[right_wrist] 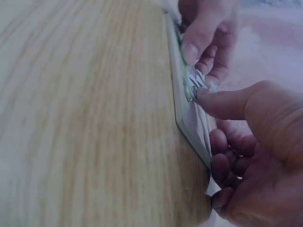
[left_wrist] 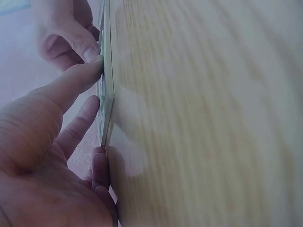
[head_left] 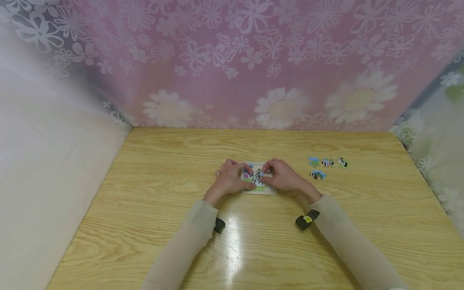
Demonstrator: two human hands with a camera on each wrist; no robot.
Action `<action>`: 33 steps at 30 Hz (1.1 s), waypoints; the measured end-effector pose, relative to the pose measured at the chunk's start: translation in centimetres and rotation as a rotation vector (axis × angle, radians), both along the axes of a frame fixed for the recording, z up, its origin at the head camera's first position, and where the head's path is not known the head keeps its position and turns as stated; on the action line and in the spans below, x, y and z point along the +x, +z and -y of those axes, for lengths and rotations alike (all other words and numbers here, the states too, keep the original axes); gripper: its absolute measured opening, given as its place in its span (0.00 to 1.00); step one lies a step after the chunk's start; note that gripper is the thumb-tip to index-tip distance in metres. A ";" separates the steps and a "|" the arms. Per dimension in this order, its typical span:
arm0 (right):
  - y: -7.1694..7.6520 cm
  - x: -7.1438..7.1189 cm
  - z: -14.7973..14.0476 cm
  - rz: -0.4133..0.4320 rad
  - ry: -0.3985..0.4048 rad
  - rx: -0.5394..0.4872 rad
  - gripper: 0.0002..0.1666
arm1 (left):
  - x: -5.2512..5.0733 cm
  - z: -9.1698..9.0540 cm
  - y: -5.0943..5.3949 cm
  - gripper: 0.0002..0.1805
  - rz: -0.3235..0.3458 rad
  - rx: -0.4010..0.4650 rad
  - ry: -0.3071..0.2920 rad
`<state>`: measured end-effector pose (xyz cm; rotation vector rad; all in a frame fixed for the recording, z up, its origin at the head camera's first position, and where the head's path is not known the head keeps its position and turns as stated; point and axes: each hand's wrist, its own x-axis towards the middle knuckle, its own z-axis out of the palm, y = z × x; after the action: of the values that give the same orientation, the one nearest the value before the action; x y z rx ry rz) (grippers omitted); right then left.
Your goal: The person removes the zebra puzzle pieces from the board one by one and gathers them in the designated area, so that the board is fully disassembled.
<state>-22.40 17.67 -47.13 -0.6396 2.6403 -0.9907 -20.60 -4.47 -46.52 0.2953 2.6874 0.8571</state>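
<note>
Looking at a shallow jigsaw tray [head_left: 269, 193] on a wood-grain table [head_left: 163, 249], right between both hands. Got a partly built zebra picture [head_left: 257, 179] inside it: black-and-white stripes, a pink muzzle over on the left, green along the bottom, plus a bare pale strip of tray floor toward the right.

Got the left hand [head_left: 230, 180] loosely spread, with thumb and forefinger resting across the left part of the tray. Seeing the right hand [head_left: 284, 176] pinching a small bluish piece [head_left: 262, 173] over the zebra; can't tell if flat in place or slightly raised.

Also spotting four loose jigsaw pieces [head_left: 327, 162] outside the tray, off to the right: three in a row, one nearer.
</note>
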 end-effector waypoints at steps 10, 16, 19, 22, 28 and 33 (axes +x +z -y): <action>0.0 0.2 0.0 0.040 -0.039 -0.046 0.11 | 0.0 0.0 0.0 0.17 0.000 0.006 0.004; -0.4 0.3 -0.3 0.032 -0.063 -0.100 0.10 | 0.0 0.1 0.0 0.17 -0.009 0.007 -0.001; -0.7 0.4 -0.5 0.032 -0.070 -0.142 0.06 | 0.0 0.1 -0.1 0.17 -0.009 0.007 0.002; -0.8 0.5 -0.6 0.044 -0.079 -0.172 0.04 | 0.1 0.1 0.0 0.17 -0.008 0.004 0.004; -0.6 0.7 -0.5 0.076 -0.091 -0.222 0.05 | 0.1 0.0 0.0 0.17 -0.004 -0.008 0.007; -0.4 1.0 -0.7 0.087 -0.103 -0.257 0.05 | 0.1 0.0 0.0 0.17 -0.001 -0.012 0.001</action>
<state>-21.45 18.32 -47.55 -0.5028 2.5144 -1.3705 -20.49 -4.46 -46.52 0.2910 2.6925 0.8418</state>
